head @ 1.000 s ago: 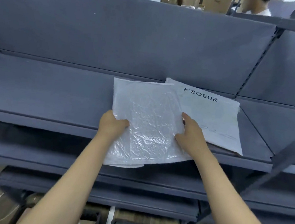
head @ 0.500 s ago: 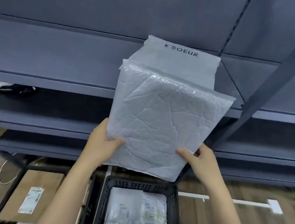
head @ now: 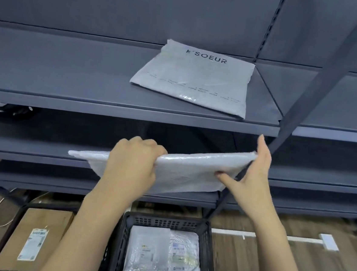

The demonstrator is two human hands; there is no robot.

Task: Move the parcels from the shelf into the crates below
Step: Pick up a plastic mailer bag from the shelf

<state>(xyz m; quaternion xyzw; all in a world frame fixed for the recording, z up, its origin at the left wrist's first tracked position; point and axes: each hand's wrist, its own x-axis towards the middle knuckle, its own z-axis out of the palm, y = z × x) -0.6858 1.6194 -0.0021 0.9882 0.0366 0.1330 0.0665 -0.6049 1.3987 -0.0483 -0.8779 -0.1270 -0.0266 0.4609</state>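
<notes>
A dark grey metal shelf unit (head: 69, 71) fills the upper view, its boards running across from nine to three o'clock. Low at six o'clock stands a black perforated plastic crate (head: 164, 222) holding clear-bagged parcels with printed labels (head: 163, 256); just beside it at seven o'clock a second dark crate (head: 11, 218) carries a flat brown cardboard box with a white label (head: 34, 239). On the top board, at one o'clock, lies a flat grey mailer bag printed "K'SOEUR" (head: 194, 79), resting apart from both hands. At the centre, in the air above the black crate, a white crinkled plastic-wrapped flat parcel (head: 191, 170) is held nearly level, tilted up toward three o'clock. The left hand (head: 133, 163) grasps its near edge, fingers curled over the top. The right hand (head: 255, 177) pinches its three o'clock corner, thumb beneath and fingers upright behind.
</notes>
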